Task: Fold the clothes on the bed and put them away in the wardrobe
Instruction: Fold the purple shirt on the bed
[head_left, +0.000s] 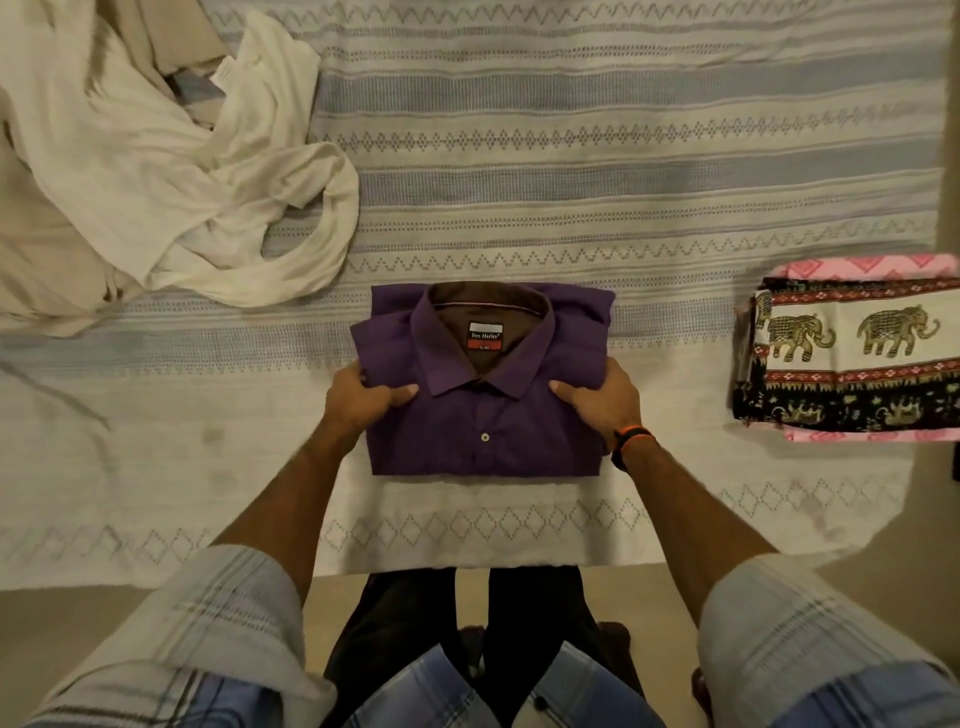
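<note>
Across the striped bedspread (571, 171) we reach with both forearms extended, our left hand (363, 397) and right hand (600, 397) gripping opposite edges of the folded purple shirt (483, 421), thumbs on top, fingers tucked beneath it.

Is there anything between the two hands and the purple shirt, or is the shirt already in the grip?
Nothing visible is in the way. The left hand and the right hand already grip the folded purple shirt at its two sides, thumbs on top. The wardrobe is not in view.
</note>
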